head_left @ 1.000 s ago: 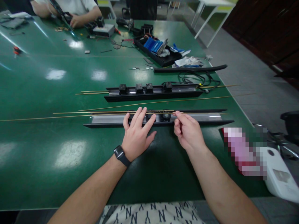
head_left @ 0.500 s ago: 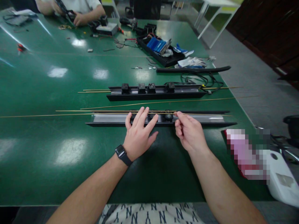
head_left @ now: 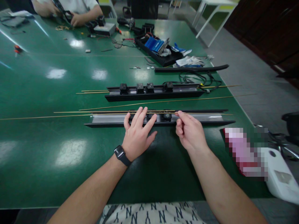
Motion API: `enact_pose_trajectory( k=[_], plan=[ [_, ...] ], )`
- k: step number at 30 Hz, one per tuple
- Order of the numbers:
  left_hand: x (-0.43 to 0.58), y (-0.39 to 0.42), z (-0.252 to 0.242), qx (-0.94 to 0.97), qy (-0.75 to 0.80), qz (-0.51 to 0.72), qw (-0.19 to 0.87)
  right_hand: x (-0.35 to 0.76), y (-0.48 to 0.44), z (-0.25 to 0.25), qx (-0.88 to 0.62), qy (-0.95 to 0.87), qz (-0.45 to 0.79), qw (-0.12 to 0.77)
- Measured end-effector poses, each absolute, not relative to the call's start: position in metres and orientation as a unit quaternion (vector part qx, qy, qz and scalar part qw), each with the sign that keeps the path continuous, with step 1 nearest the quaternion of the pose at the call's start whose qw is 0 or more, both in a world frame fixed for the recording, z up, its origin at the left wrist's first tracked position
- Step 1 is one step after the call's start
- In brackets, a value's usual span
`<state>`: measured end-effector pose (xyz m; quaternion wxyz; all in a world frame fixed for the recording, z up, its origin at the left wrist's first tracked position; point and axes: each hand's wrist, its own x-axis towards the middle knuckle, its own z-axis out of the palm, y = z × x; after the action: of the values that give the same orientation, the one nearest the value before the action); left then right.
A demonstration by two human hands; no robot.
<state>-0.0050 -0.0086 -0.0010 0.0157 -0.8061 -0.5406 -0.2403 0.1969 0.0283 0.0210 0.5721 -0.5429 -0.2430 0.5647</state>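
A long black channel [head_left: 105, 119] with a pale grey inside lies across the table in front of me. Black blocks sit in its middle, one of them a dark block [head_left: 166, 115] between my hands; the others are partly hidden under my fingers. Thin brass-coloured rods [head_left: 70, 112] run lengthwise along the channel and stick out past its left end. My left hand [head_left: 139, 133] rests over the channel with fingers spread, touching the blocks and rods. With thumb and forefinger, my right hand [head_left: 190, 129] pinches a thin rod beside the dark block.
Behind is a second black channel [head_left: 154, 95] with several black blocks and rods. A loose rod [head_left: 140, 103] lies between the channels. Farther back are a black strip [head_left: 191, 69], gloves [head_left: 189, 61] and a black tray [head_left: 168, 59]. A co-worker's hand [head_left: 78, 19] is at the far left.
The view has shifted slightly. Both hands keep nearly the same pose on the channel and rods.
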Motion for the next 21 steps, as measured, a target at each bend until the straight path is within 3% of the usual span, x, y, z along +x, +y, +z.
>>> enact_pose_trajectory(
  k=[21],
  plan=[
    [-0.0052,-0.0084,-0.0002,-0.809,-0.538,-0.234,0.021,0.1971,0.0282,0.0195,-0.533,-0.251,0.572,0.57]
  ],
)
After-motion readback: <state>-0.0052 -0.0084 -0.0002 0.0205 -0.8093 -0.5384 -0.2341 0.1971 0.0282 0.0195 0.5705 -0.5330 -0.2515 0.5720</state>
